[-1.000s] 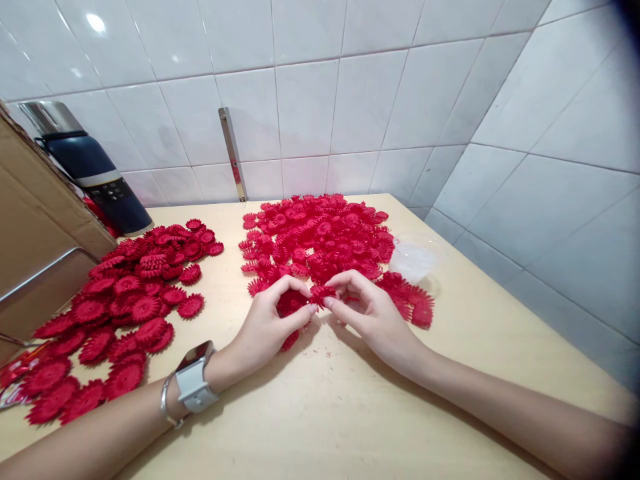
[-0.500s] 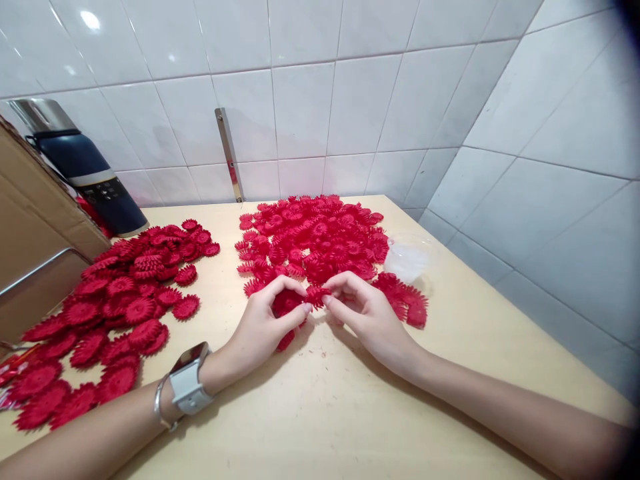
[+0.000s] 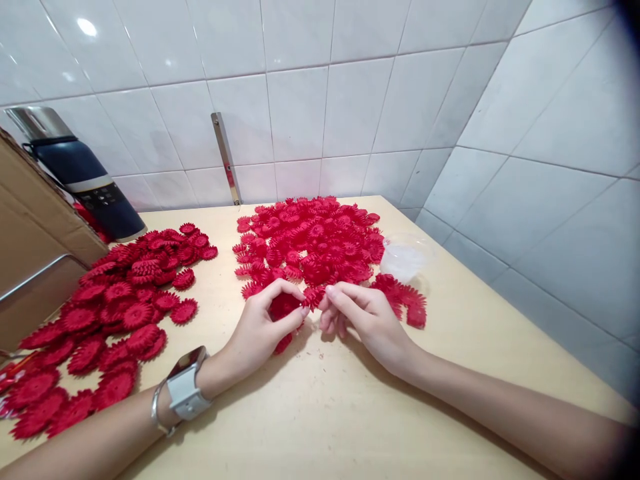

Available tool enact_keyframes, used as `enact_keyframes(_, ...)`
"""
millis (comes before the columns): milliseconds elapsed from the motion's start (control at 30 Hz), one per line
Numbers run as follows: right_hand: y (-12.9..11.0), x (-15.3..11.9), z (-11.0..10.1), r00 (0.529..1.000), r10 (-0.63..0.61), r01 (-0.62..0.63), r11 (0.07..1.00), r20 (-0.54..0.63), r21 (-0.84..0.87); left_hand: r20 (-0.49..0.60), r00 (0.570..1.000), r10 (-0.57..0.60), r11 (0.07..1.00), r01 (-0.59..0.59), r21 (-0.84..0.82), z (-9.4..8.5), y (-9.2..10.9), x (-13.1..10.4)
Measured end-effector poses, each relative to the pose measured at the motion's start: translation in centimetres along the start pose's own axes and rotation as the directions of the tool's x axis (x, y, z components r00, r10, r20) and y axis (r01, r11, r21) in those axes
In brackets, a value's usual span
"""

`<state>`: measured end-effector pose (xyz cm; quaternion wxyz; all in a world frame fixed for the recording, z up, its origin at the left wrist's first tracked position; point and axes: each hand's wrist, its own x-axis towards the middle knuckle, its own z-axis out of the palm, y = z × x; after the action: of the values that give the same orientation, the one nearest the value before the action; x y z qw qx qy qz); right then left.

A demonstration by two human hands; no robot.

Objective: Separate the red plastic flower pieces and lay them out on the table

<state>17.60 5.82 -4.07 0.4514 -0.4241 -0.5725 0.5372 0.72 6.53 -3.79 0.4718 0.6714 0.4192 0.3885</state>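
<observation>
Holding a small red toothed disc (image 3: 313, 297) in the left hand (image 3: 265, 321), pinched at its left edge between thumb and forefinger. Got the right hand (image 3: 370, 321) at the other edge, with thumb and forefinger tips together, but honestly can't tell if touching the disc or not. Looking at a big red pile (image 3: 313, 233) just beyond on the pale table (image 3: 320, 413), plus another red pile (image 3: 120, 300) off to the left. Can also see some clear plastic (image 3: 404, 261) near the big one, a dark blue flask (image 3: 83, 173) beside a cardboard box (image 3: 43, 247), and a white-strapped watch (image 3: 189, 387) on the left wrist
</observation>
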Motion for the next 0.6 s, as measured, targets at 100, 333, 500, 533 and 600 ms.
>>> enact_keyframes(100, -0.19, 0.03, -0.04, 1.0, -0.013, 0.011, 0.999, 0.026, 0.051, 0.004, 1.0, 0.004, 1.0, -0.004, 0.002, -0.02, 0.02, 0.02)
enact_keyframes(333, -0.47, 0.14, 0.06, 1.0, -0.005, 0.004, 0.997, 0.015, 0.076, 0.016, 1.0, 0.009, 1.0, -0.009, 0.009, -0.02, 0.12, -0.09)
enact_keyframes(500, -0.48, 0.12, 0.08, 1.0, -0.004, 0.004, 0.998, 0.007, 0.061, 0.021, 1.0, 0.005, 1.0, -0.005, -0.004, 0.01, 0.06, -0.05)
enact_keyframes(533, -0.47, 0.11, 0.07, 1.0, -0.003, 0.003, 0.998, 0.007, 0.059, 0.019, 1.0, 0.008, 1.0, -0.008, -0.002, 0.01, 0.05, -0.04)
enact_keyframes(600, -0.43, 0.11, 0.05, 1.0, -0.001, 0.0, 0.999, 0.008, 0.055, 0.015, 1.0, 0.019, 1.0, -0.019, 0.008, 0.0, 0.03, -0.03)
